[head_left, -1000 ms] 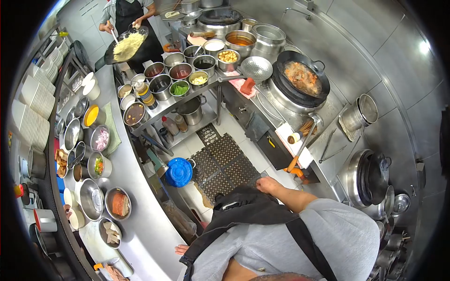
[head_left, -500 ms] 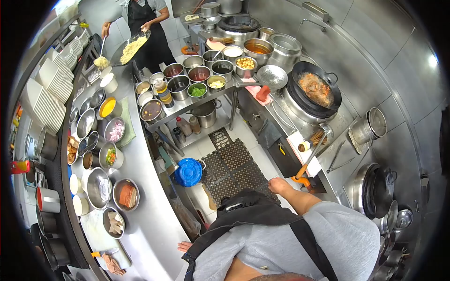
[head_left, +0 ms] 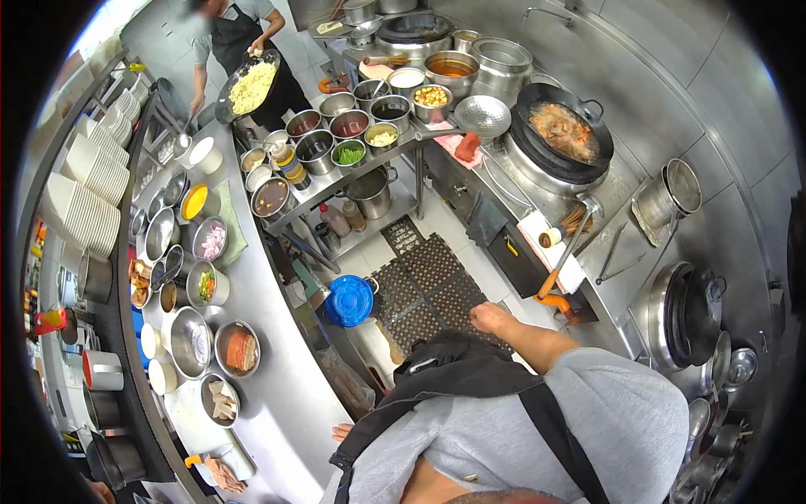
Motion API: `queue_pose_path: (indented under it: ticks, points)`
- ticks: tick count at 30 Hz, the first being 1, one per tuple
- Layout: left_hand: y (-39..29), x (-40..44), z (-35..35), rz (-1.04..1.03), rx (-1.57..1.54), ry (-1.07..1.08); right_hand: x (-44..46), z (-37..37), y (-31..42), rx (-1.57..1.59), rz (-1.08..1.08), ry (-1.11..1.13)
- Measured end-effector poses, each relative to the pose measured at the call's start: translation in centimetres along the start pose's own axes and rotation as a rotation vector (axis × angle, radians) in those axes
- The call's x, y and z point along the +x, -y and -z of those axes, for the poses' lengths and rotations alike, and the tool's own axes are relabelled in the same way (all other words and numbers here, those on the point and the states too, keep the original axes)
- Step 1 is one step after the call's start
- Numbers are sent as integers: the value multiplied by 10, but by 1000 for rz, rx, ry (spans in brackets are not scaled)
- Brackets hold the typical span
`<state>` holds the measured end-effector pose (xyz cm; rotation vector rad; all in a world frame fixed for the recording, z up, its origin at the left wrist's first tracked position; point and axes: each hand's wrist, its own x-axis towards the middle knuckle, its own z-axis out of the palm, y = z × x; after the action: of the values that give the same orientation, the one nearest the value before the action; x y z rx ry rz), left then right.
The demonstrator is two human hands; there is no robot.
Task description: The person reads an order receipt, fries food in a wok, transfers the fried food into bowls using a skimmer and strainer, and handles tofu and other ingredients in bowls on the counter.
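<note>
My right hand (head_left: 494,319) hangs in front of my apron (head_left: 453,370) above the dark floor mat (head_left: 424,290). Its fingers are curled in, and nothing shows in them. My left hand (head_left: 342,432) is low beside the steel counter (head_left: 290,378), mostly covered by my apron; the few fingers in sight look stretched out, with nothing in them. Nearest to it on the counter are a bowl of pale slices (head_left: 220,400) and a bowl with a reddish slab of meat (head_left: 241,349). To my right, a wok (head_left: 564,133) of reddish-brown food in liquid sits on the stove.
Across the counter a co-worker (head_left: 239,38) tilts a wok of yellowish food (head_left: 252,89) and holds a ladle (head_left: 184,141) near white tubs (head_left: 205,154). A blue lid (head_left: 349,301) covers a pot near the mat. A ladle handle (head_left: 550,281) overhangs the stove edge. Sauce pots (head_left: 350,124) crowd the shelf.
My view has shifted slightly. The co-worker has leaned forward and moved the ladle down to the tubs, and the wok they hold is raised more upright. My right hand stays low with curled fingers.
</note>
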<state>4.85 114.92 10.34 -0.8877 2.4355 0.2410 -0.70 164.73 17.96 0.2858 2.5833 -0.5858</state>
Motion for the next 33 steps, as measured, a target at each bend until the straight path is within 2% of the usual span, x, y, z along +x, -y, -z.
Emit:
queue_pose_path:
  ticks: [4, 9, 12, 14, 15, 16, 17, 18, 19, 20, 21, 22, 23, 25, 26, 28, 30, 32, 33]
  points:
    - [0, 6, -7, 2, -3, 0, -9, -14, -31, 41, -101, -73]
    - [2, 10, -15, -20, -19, -26, -33, -20, -69, 21, -141, -11]
    - [26, 51, -63, -181, -140, -144, -46, -34, -98, 46, -193, 21]
    - [11, 80, -94, -366, -373, -195, -58, -35, -114, 144, -240, 31]
    - [-14, 75, -99, -426, -589, -100, -64, -36, -124, 156, -244, 39]
    - [-69, 68, -107, -480, -806, -2, -68, -36, -136, 118, -233, 19]
    - [-143, -27, -26, -1060, -313, -97, -72, -38, -148, 82, -220, 0]
    - [-201, -74, -9, -971, -457, -11, -72, -42, -163, 95, -222, 11]
    - [-248, -101, -1, -960, -360, -3, -72, -51, -182, 94, -251, -10]
    - [-284, -91, -15, -1113, -268, 1, -75, -57, -199, 93, -282, -23]
    - [-325, -92, -21, -1211, -203, 117, -80, -62, -219, 51, -275, -25]
    - [-365, -91, -39, -1328, -160, 122, -83, -68, -236, 14, -264, -17]
    - [-400, -96, -48, -1468, -25, 106, -92, -60, -241, 100, -323, -102]
    - [-475, -126, -50, -1509, 177, 287, -114, -34, -242, 241, -433, -245]
    - [-508, -139, -58, -1547, 255, 305, -122, -28, -250, 292, -482, -294]
    - [-552, -156, -82, -1609, 332, 334, -136, -46, -271, 377, -576, -335]
    - [-598, -174, -118, -1761, 564, 263, -158, -60, -285, 395, -659, -387]
    - [-626, -177, -167, -1821, 612, 278, -185, -53, -281, 472, -743, -376]
    - [-632, -187, -177, -1797, 764, 235, -198, -62, -285, 438, -750, -413]
